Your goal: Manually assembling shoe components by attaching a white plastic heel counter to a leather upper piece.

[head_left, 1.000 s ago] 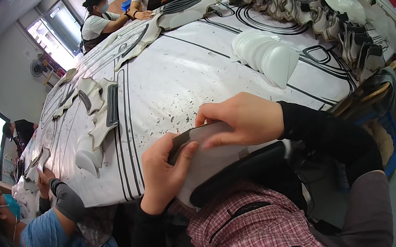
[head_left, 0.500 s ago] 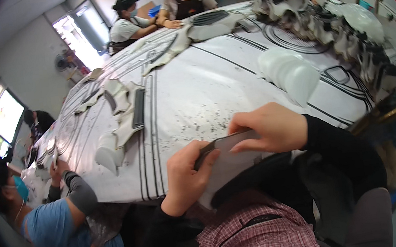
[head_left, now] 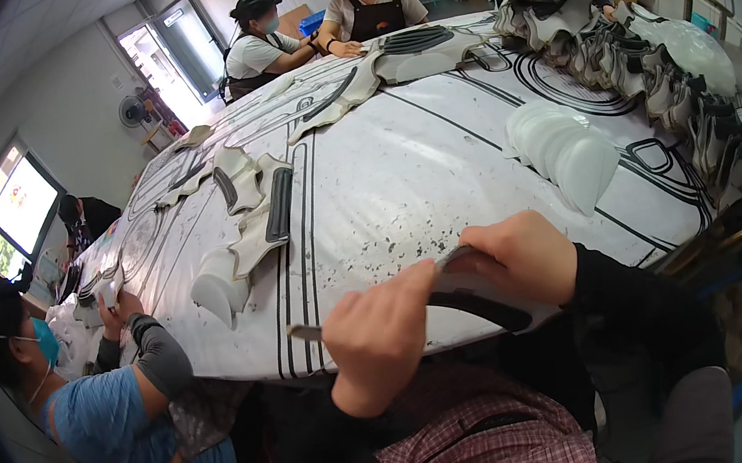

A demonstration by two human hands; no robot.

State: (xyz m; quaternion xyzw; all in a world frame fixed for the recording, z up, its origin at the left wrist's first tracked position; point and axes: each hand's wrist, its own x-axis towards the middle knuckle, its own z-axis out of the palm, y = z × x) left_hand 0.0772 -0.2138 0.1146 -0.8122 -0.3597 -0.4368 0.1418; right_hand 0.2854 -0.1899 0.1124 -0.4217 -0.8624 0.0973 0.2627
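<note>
Both of my hands grip one bendable pale panel that carries a black padded strip (head_left: 484, 308), over the table's near edge. Wrapped round its left part, my left hand (head_left: 380, 338) has its fingers closed and its back towards me; a narrow end of the piece pokes out on the left. My right hand (head_left: 524, 258) pinches the upper right edge, where the panel curves over. Much of the panel is hidden behind the fingers. Beyond my hands, small dark crumbs dot the white table cover (head_left: 357, 196).
Overlapping translucent white curved pieces (head_left: 562, 150) lie to the right. Behind them runs a long row of grey-and-black pieces (head_left: 641, 74). Similar pale panels with black strips (head_left: 279, 206) lie on the left. A co-worker in blue (head_left: 114, 415) sits at left; several people are farther off.
My left hand has turned over and shifted right, closer to the right hand. The panel has tilted, so its black strip now faces up. My head view has shifted slightly.
</note>
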